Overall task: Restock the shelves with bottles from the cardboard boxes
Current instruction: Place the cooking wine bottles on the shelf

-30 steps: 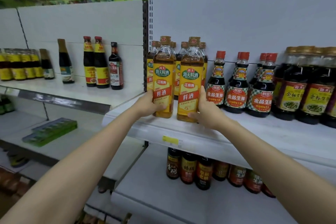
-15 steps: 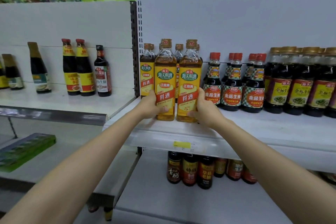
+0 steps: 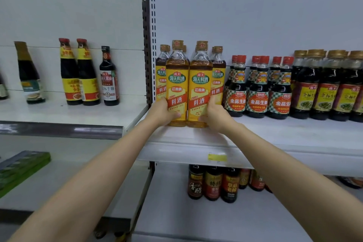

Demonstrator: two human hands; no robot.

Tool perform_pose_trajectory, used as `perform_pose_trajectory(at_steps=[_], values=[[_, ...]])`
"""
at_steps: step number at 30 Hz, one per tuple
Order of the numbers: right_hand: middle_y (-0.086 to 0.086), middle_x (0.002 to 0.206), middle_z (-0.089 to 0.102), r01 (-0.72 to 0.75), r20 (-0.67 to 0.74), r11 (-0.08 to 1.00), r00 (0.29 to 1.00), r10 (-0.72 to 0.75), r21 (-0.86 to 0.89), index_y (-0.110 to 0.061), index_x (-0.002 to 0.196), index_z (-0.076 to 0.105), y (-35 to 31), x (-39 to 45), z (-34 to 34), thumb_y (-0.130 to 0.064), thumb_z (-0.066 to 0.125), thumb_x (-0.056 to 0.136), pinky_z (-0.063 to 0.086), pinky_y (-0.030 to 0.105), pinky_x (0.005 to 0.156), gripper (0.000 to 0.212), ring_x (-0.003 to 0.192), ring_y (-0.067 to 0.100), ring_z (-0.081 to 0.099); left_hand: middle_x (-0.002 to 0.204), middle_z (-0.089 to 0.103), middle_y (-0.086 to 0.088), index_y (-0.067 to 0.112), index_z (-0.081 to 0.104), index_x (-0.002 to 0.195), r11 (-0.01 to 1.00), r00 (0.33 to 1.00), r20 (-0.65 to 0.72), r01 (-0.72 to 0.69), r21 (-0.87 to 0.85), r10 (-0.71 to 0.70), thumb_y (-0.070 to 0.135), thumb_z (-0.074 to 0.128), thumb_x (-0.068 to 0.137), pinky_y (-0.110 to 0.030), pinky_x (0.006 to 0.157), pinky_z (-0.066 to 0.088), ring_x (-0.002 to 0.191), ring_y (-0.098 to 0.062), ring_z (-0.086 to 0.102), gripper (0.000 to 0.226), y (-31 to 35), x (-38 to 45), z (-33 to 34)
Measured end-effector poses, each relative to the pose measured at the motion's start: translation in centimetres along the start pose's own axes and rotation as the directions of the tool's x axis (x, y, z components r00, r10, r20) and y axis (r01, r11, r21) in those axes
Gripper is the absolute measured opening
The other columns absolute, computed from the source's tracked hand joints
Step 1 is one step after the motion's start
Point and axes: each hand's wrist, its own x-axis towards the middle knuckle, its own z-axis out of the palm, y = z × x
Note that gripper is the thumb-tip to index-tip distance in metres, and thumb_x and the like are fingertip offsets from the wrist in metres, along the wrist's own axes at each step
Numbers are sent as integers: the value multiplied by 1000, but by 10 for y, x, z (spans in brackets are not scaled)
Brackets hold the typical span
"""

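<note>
Two yellow-labelled cooking wine bottles stand upright side by side at the front of the white shelf [image 3: 255, 139]. My left hand [image 3: 162, 113] grips the left bottle [image 3: 176, 84] near its base. My right hand [image 3: 214, 114] grips the right bottle [image 3: 200, 86] in the same way. Their bases look set on the shelf board. More bottles of the same kind [image 3: 218, 72] stand in rows right behind them. No cardboard box is in view.
Red-capped soy sauce bottles [image 3: 257, 88] and gold-capped dark bottles [image 3: 326, 86] fill the shelf to the right. The left shelf unit holds a few dark sauce bottles [image 3: 78, 72]. Small dark bottles [image 3: 214, 182] stand on the shelf below. A green pack [image 3: 21, 167] lies lower left.
Both hands have pushed the two bottles a little deeper onto the shelf, close against the row behind. My view has shifted left and nearer.
</note>
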Motion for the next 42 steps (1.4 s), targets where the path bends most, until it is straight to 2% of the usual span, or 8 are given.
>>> perform_pose_trajectory(at_steps=[2,7,14,20,31,35,42], values=[[23,128,53,-10,-19,1000,1000,10,8,-3,132,20,-8,7,9,-18,57,95,44,42,86,54,111,40,55,134,53,-7,11,39,136,1000,999,-31,16,16,-16,31,68,86,-37,97,44,122,-26,51,61,-8,5,-4],[22,123,57,-20,-38,999,999,18,-48,-3,138,16,-25,24,24,-19,53,97,43,44,82,58,108,40,55,133,53,-8,10,38,135,998,997,-53,57,38,-55,31,69,86,-37,95,45,121,-28,52,63,-24,22,-15],[18,123,57,-50,-55,990,998,43,-133,-5,136,19,-34,50,34,-24,53,97,46,45,87,55,107,37,58,131,55,-8,11,42,131,997,997,-59,60,43,-57,32,73,83,-39,95,45,119,-28,53,61,-38,51,-18],[17,126,53,-101,-58,985,994,94,-141,-4,143,13,-37,70,38,-21,53,97,46,44,89,64,110,34,56,130,56,-7,12,44,130,998,997,-46,57,14,-57,32,74,82,-39,95,46,119,-27,54,60,-42,71,-13],[16,123,55,-117,-64,984,992,109,-137,-8,134,21,-35,87,43,-22,55,96,47,41,84,53,108,33,58,128,55,-9,12,45,129,993,992,-59,116,7,-116,33,72,83,-42,96,45,118,-29,53,58,-47,93,-6],[16,124,54,-119,-60,983,992,111,-142,-8,140,15,-36,90,45,-22,55,96,48,42,85,61,108,33,58,127,57,-7,16,46,130,992,991,-46,124,13,-124,37,71,83,-42,96,44,117,-28,53,58,-52,97,-7],[17,124,53,-129,-70,983,990,120,-133,-7,142,13,-36,94,46,-21,55,96,48,40,83,65,108,34,57,126,57,-7,15,46,129,985,984,-59,168,28,-166,37,69,84,-40,94,45,115,-28,54,55,-51,102,-5]])
